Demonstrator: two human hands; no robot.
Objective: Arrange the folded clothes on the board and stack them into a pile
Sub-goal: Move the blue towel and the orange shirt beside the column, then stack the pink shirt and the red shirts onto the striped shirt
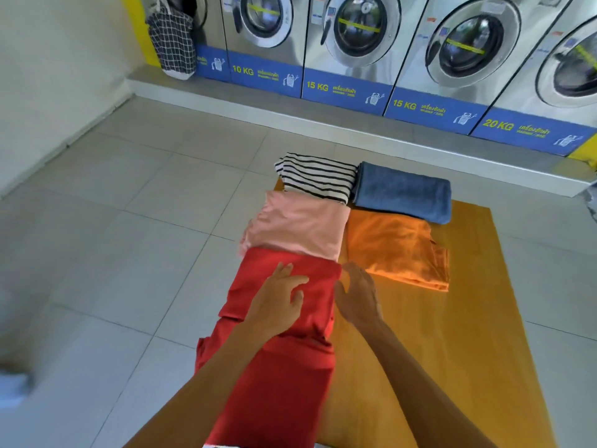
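A wooden board (468,318) lies in front of me with folded clothes on it. A red garment (277,376) stretches along the board's left side, nearest me. Beyond it lie a pink piece (297,226) and a black-and-white striped piece (318,176). To the right sit an orange piece (397,250) and a blue towel (403,192). My left hand (279,302) rests flat on the red garment, fingers spread. My right hand (357,294) is at the red garment's right edge, fingers apart, holding nothing that I can see.
A row of front-loading washing machines (361,30) stands on a grey plinth at the back. A checked laundry bag (172,40) leans at the back left. Grey tiled floor (129,221) surrounds the board, and a pale wall runs along the left.
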